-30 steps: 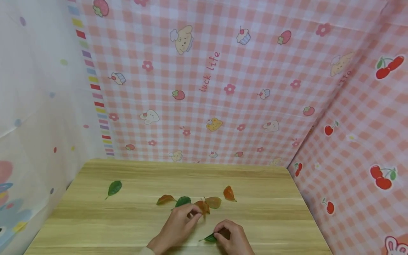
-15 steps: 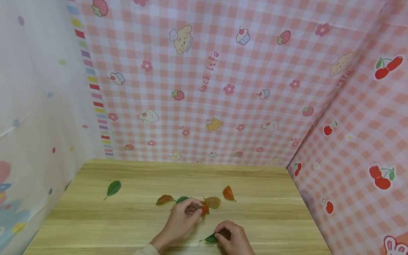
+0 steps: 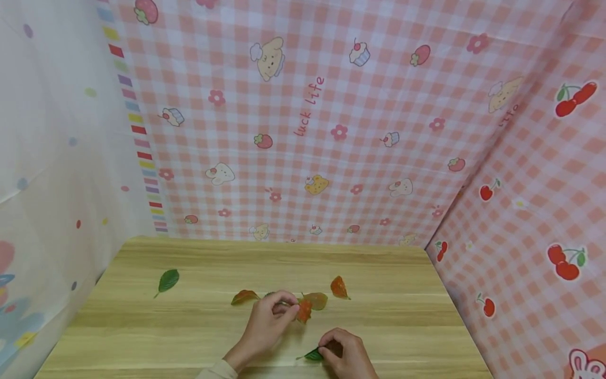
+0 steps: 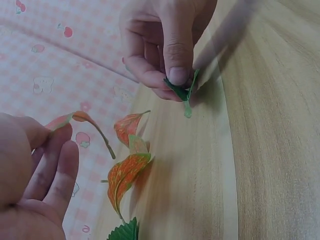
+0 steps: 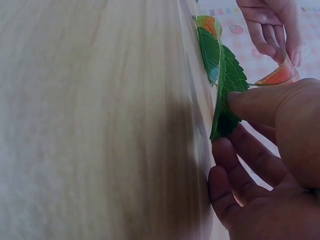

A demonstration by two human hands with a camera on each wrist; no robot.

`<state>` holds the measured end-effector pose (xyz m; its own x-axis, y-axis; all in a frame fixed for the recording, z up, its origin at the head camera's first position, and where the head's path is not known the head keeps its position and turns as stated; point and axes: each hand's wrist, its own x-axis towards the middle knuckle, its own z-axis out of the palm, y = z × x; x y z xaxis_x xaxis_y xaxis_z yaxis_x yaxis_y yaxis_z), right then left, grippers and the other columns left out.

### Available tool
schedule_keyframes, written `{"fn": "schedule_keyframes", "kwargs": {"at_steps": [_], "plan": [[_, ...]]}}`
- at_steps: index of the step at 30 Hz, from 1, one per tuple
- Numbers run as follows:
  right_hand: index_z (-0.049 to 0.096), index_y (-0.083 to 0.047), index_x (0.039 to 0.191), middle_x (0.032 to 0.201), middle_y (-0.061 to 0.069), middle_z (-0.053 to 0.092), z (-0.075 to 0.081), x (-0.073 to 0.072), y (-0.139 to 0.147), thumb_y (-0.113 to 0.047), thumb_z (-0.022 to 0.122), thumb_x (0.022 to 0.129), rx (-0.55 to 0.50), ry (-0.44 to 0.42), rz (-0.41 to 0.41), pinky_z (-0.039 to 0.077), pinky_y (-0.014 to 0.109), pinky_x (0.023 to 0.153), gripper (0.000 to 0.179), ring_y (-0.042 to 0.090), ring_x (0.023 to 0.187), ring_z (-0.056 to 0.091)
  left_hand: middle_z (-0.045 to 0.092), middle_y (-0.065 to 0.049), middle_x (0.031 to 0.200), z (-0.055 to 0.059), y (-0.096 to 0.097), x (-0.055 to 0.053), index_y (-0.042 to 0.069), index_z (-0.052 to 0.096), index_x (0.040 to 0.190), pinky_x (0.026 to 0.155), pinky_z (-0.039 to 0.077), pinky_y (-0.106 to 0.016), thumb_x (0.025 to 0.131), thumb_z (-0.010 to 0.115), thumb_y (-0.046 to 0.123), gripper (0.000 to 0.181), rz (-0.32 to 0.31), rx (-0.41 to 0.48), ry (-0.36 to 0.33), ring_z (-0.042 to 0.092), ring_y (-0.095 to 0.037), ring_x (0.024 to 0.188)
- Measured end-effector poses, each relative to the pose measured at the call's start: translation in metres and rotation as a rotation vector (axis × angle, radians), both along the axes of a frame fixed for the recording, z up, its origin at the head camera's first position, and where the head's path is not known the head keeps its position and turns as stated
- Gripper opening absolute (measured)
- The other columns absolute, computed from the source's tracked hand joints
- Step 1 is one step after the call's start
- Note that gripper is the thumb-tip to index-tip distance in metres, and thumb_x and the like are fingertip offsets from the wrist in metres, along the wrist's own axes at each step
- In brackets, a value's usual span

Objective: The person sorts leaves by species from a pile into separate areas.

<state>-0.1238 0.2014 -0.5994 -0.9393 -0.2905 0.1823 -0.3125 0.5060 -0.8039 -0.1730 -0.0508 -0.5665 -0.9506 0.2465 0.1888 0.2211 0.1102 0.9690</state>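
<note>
My left hand (image 3: pixel 265 326) pinches an orange leaf (image 3: pixel 304 311) by one end between thumb and fingers, just above the table. In the left wrist view the stem of that orange leaf (image 4: pixel 86 117) hangs free, clear of the wood. Nearer the front, my right hand (image 3: pixel 349 353) pinches a green leaf (image 3: pixel 312 355) whose stem points left. The right wrist view shows this green leaf (image 5: pixel 232 75) folded along its middle, thumb on one side. Behind my left hand, another green leaf (image 3: pixel 270 293) is mostly hidden.
On the wooden table (image 3: pixel 402 316), a brownish leaf (image 3: pixel 318 301) lies beyond the held orange one. An orange leaf (image 3: pixel 339 287) is to its right, another orange leaf (image 3: pixel 244 297) to its left. A green leaf (image 3: pixel 168 280) lies far left. Patterned cloth (image 3: pixel 293 158) walls the back and sides.
My left hand has risen slightly with the orange leaf, which now shows a brighter face and covers less of the brownish leaf. My right hand and its green leaf have hardly moved.
</note>
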Motion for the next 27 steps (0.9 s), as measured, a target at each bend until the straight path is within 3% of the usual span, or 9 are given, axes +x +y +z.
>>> {"fn": "schedule_keyframes", "kwargs": {"at_steps": [6, 11, 18, 23, 27], "plan": [[0.08, -0.016, 0.096, 0.097, 0.001, 0.082, 0.001, 0.002, 0.001, -0.008, 0.087, 0.098, 0.008, -0.01, -0.015, 0.057, 0.023, 0.086, 0.011, -0.002, 0.094, 0.069, 0.081, -0.013, 0.117, 0.001, 0.001, -0.002, 0.01, 0.078, 0.114, 0.086, 0.064, -0.019, 0.109, 0.075, 0.012, 0.006, 0.028, -0.024, -0.021, 0.084, -0.012, 0.098], [0.08, -0.019, 0.095, 0.097, -0.001, 0.082, 0.003, 0.004, 0.002, -0.007, 0.088, 0.097, 0.007, -0.019, -0.036, 0.057, 0.023, 0.086, 0.014, -0.001, 0.094, 0.07, 0.079, -0.017, 0.12, 0.001, 0.001, -0.004, 0.006, 0.075, 0.115, 0.07, 0.059, -0.017, 0.109, 0.073, 0.009, 0.007, 0.018, 0.01, -0.041, 0.086, -0.018, 0.1], [0.079, -0.018, 0.094, 0.096, 0.0, 0.082, 0.002, 0.006, 0.006, -0.004, 0.088, 0.096, -0.004, -0.004, -0.057, 0.057, 0.023, 0.083, 0.016, -0.004, 0.091, 0.067, 0.081, -0.015, 0.125, 0.002, 0.006, -0.008, 0.01, 0.08, 0.12, 0.071, 0.062, -0.022, 0.111, 0.072, 0.011, 0.012, 0.004, 0.013, -0.043, 0.084, -0.008, 0.095], [0.08, -0.015, 0.096, 0.096, -0.001, 0.081, 0.002, 0.007, 0.011, -0.006, 0.087, 0.097, -0.005, -0.035, -0.064, 0.057, 0.022, 0.081, 0.012, -0.005, 0.089, 0.066, 0.083, -0.013, 0.118, 0.004, 0.011, -0.008, 0.011, 0.078, 0.12, 0.073, 0.061, -0.02, 0.106, 0.081, 0.019, 0.016, -0.006, 0.015, -0.093, 0.083, -0.008, 0.095], [0.08, -0.013, 0.098, 0.097, -0.002, 0.081, 0.004, 0.008, 0.015, -0.008, 0.087, 0.098, -0.02, -0.072, -0.081, 0.057, 0.022, 0.08, 0.009, -0.005, 0.088, 0.066, 0.084, -0.014, 0.111, 0.006, 0.016, -0.009, 0.007, 0.072, 0.121, 0.077, 0.063, -0.02, 0.097, 0.09, 0.012, 0.03, -0.013, 0.029, -0.121, 0.081, -0.009, 0.092]]}}
